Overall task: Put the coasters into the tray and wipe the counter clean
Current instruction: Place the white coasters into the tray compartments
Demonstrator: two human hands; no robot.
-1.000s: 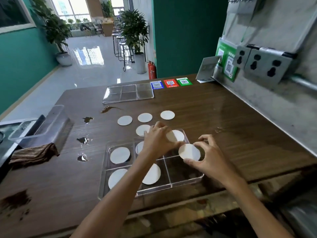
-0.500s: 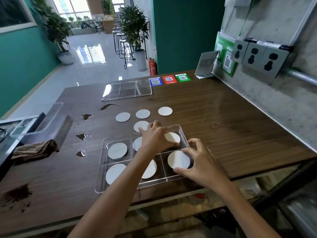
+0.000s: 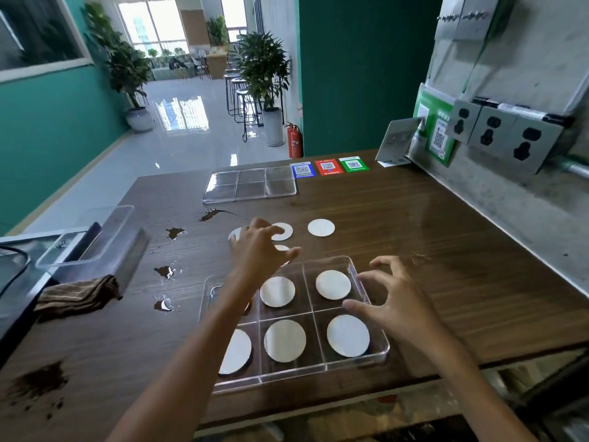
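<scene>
While both hands' grip released, dark spills [image 3: 174, 232] across the wooden counter [image 3: 398, 224], teal walls [image 3: 47, 129] beyond.

Bright daylight from the window [image 3: 152, 25] beyond my bench [image 3: 398, 224] glares off the floor; edges bend, my fingers blur.

- Two bare forearms, no sleeves showing anywhere up to the frame's lower edge.
- Left hand [image 3: 259, 250] and right hand [image 3: 393, 299] ungloved.
</scene>
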